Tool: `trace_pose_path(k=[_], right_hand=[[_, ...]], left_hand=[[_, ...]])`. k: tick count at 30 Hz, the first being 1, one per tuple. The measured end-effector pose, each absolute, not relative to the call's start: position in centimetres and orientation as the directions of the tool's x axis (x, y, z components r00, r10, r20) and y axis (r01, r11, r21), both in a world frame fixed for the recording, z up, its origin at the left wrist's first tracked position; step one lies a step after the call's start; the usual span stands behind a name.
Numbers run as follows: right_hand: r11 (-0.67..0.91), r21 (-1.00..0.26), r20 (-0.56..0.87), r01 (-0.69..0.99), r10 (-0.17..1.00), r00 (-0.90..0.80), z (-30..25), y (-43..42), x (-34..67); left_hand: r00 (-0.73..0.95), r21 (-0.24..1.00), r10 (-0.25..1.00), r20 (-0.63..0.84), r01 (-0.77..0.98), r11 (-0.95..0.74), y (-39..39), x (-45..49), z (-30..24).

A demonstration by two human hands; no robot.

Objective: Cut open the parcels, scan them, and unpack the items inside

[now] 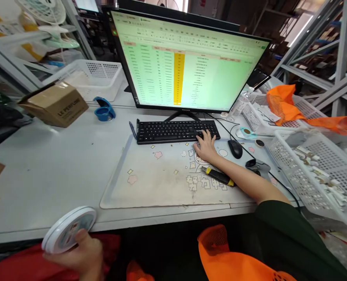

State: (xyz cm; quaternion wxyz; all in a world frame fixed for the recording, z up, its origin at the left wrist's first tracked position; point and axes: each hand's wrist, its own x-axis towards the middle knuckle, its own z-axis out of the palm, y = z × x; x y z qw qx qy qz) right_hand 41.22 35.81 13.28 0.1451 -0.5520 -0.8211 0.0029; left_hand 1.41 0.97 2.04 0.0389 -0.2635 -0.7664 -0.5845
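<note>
- Your left hand point(84, 249) is clamped on a round white case point(50, 239), thumb over its labelled face; you have it tilted by the near edge of the grey desk point(59, 164), at lower left.
- Your right hand point(207, 147) grips nothing: its fingers are spread apart over the right end of the black keyboard point(167, 132). Whether any key is pressed, you cannot tell.
- The keyboard lies along the far edge of a pale printed desk mat point(152, 191), smudged in the middle, with a pen point(133, 130) just beside its left end.
- Beside your forearm on the mat lies a black-and-yellow utility knife point(219, 176); a black mouse point(235, 149) sits farther right, near a grey-and-black device point(258, 168).
- Behind the keyboard stands a large monitor point(220, 78), lit with a green-tinted spreadsheet, one column yellow.
- To your left on the desk are a blue object point(104, 112), a brown carton point(58, 103) marked "LE PERFUME" and a white basket point(110, 80).
- To your right, one white basket holds small pale pieces point(322, 177); another, behind it, has orange mesh fabric point(285, 105) draped over it.
- Metal racks point(342, 50) rise at right; a pale fan point(46, 11) stands at upper left.
</note>
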Motion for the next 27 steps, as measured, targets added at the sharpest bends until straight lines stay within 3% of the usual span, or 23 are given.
trace_pose_path(k=[3,9,17,20,24,27], right_hand=[[0.388,-0.162,0.217,0.907,0.911,-0.351,13.3,35.9,41.2],[0.377,-0.188,0.194,0.907,0.919,-0.342,13.5,35.9,41.2],[0.402,-0.212,0.209,0.891,0.909,-0.36,13.4,35.8,41.2],[0.407,-0.199,0.222,0.891,0.905,-0.364,13.2,36.0,41.2],[0.394,-0.146,0.211,0.907,0.908,-0.361,13.0,35.9,42.7],[0.449,-0.027,0.238,0.893,0.871,-0.431,13.0,35.7,42.1]], left_hand=[[-0.873,0.889,0.247,0.421,0.451,0.08,1.8,1.9,3.4],[-0.952,0.967,0.203,0.229,0.246,0.065,2.0,1.7,5.2],[-0.99,0.987,0.04,0.132,0.135,0.09,-5.0,-0.9,6.4],[-0.993,0.977,-0.095,0.069,0.048,0.209,-10.2,-2.7,6.6],[-0.949,0.867,-0.313,-0.024,-0.176,0.467,-16.7,-4.0,7.5],[-0.867,0.863,-0.486,-0.107,-0.324,0.387,-20.4,-2.5,9.4]])
